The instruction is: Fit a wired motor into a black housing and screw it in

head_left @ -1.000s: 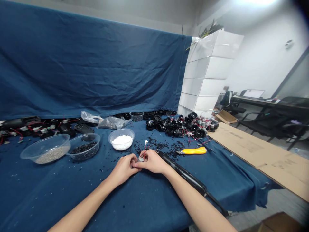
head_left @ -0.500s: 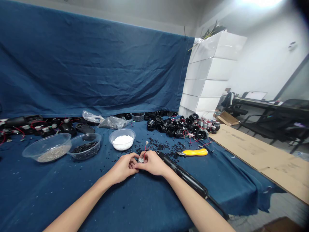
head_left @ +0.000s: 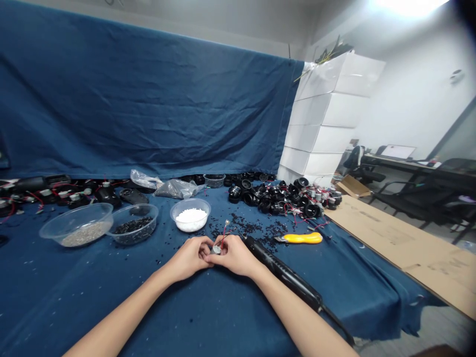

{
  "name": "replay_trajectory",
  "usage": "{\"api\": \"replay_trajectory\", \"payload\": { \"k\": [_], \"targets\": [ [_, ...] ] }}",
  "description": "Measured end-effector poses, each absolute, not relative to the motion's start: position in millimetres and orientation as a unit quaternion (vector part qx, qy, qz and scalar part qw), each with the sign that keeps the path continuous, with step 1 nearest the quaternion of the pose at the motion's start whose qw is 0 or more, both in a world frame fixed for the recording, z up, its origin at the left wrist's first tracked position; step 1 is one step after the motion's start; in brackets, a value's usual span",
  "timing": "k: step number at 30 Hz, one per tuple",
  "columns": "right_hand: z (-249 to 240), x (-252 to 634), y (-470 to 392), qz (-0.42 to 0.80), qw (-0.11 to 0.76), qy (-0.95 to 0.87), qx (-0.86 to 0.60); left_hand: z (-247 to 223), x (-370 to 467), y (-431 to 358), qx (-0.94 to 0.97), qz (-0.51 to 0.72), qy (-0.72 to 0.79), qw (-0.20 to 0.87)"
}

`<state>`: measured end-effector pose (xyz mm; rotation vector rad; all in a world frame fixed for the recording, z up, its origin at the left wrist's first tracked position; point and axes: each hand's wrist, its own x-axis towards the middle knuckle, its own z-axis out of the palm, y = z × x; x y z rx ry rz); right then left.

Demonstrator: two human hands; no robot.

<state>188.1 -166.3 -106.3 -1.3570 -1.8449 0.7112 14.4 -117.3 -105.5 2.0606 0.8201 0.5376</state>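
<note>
A small silvery motor (head_left: 216,250) with red and dark wires rising to a white plug is pinched between my two hands, just above the blue cloth. My left hand (head_left: 191,258) is closed on its left side, fingers curled. From the right, my right hand (head_left: 236,255) grips it between thumb and fingers, close to the wires. The fingers hide much of the part. Beside my right hand and forearm lies a black electric screwdriver (head_left: 284,272) with a cord. Beyond the hands, small black pieces (head_left: 238,225) are scattered on the cloth.
Clear bowls hold white pieces (head_left: 191,216), black screws or bits (head_left: 134,225) and small metal pieces (head_left: 85,234). A yellow utility knife (head_left: 303,238) lies to the right. Black housings with wired motors (head_left: 275,196) are heaped behind. Cardboard (head_left: 394,238) covers the right side.
The view has shifted slightly, so everything sits a little further right. Both hands keep hold of the small motor, which seems slightly turned between the fingers.
</note>
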Motion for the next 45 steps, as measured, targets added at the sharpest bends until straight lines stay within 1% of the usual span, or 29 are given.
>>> {"api": "replay_trajectory", "payload": {
  "k": [23, 37, 45],
  "targets": [
    [-106.3, 185.6, -167.8, 0.278, 0.36, -0.714, -0.532, -100.7, 13.7, -119.9, 0.823, 0.208, 0.304, 0.432],
    [-104.5, 185.7, -167.9, 0.24, 0.368, -0.714, -0.545, -102.3, 15.8, -122.6, 0.82, 0.226, 0.295, 0.435],
    [-102.1, 182.1, -169.9, 0.214, 0.363, -0.718, -0.554, -99.9, 14.8, -124.8, 0.831, 0.231, 0.291, 0.414]
  ]
}}
